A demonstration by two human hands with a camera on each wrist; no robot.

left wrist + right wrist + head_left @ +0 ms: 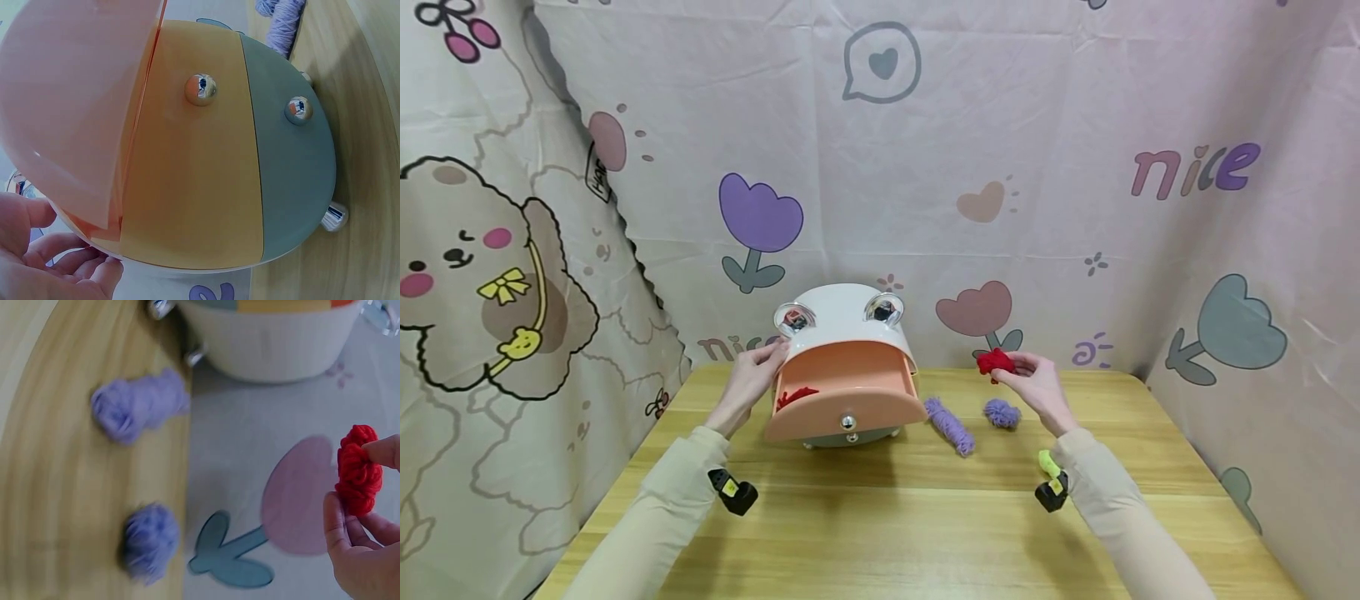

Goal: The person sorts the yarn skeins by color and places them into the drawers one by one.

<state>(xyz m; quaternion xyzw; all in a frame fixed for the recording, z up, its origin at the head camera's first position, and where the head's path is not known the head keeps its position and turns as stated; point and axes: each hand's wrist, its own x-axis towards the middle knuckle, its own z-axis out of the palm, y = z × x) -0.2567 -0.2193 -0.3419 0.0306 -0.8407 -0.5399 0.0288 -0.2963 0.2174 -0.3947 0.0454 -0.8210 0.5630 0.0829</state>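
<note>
A frog-like white cabinet (842, 312) stands on the table, its pink top drawer (880, 407) pulled out. Red yarn (796, 397) lies at the left inside that drawer. My left hand (752, 379) rests against the cabinet's left side, and in the left wrist view its fingertips (109, 269) touch the edge of the shell. To the right, my right hand (1037, 387) pinches a small bundle of red yarn (359, 472) between thumb and fingers, raised above the table's back edge.
A long purple yarn skein (950, 427) lies right of the cabinet, with a rounder purple yarn bundle (1002, 413) beside it. Something yellow-green (1048, 463) lies near the right wrist, partly hidden. A printed curtain (1060, 292) hangs behind the wooden table (940, 533).
</note>
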